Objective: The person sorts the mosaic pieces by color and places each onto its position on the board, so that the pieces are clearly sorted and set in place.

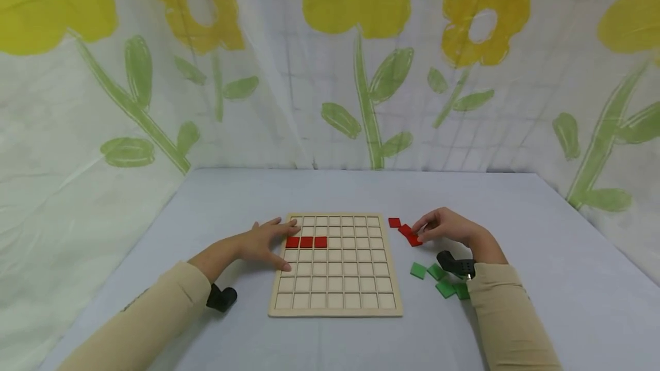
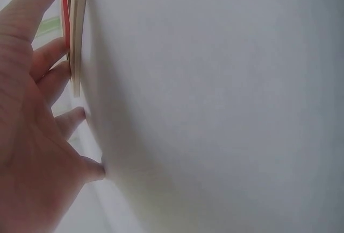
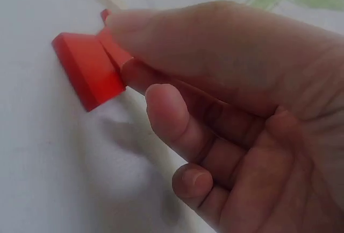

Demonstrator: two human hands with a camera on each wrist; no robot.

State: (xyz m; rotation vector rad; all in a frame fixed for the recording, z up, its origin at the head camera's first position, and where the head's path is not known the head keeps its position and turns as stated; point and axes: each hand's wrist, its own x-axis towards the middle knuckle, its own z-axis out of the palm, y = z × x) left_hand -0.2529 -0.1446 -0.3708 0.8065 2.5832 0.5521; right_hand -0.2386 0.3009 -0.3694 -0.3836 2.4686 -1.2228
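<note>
A wooden grid board (image 1: 335,313) lies flat on the table, with three red square tiles (image 1: 306,242) side by side in one row from its left edge. My left hand (image 1: 262,243) rests over the board's left edge, fingers spread and thumb lower down the frame. In the left wrist view its fingertips touch the edge of the board (image 2: 77,55). Right of the board, my right hand (image 1: 447,228) pinches a red tile (image 3: 115,50) between thumb and index finger. Another red tile (image 3: 88,69) lies against it. A separate red tile (image 1: 394,222) sits nearer the board.
Several green square tiles (image 1: 445,288) lie loose right of the board, partly hidden by the right wrist and its black camera (image 1: 454,263). The table (image 1: 232,193) ends at a hanging curtain (image 1: 283,102) printed with yellow flowers.
</note>
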